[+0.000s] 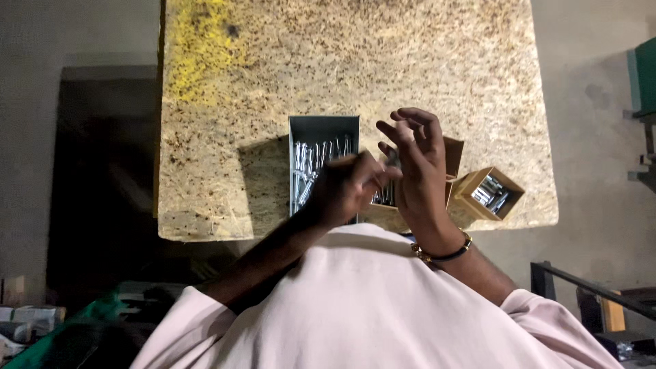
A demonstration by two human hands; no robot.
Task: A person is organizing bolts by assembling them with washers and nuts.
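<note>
- The left hand (pixel 345 188) is curled up, pinching a small shiny metal piece (pixel 392 161) near the middle.
- The right hand (pixel 417 164) has its fingers spread, touching that piece.
- A grey box (pixel 324 127) of metal pieces sits just left; a small brown box (pixel 489 193) is right.
- Best to keep both hands close over the boxes, so nothing drops.

Looks like workshop or small factory floor, not home. Giveaways: rough chipboard tabletop (pixel 355 75) with yellow paint smear (pixel 195 58), bare grey concrete floor (pixel 594 102) all round. Grey metal bin (pixel 324 126) packed with shiny metal fasteners, small cardboard boxes (pixel 489 193) holding more of same. Dark metal frame (pixel 588 283) at lower right, green machine or cabinet edge (pixel 644 75) at far right. Clutter of boxes (pixel 27 321) at lower left. Dim lighting.
</note>
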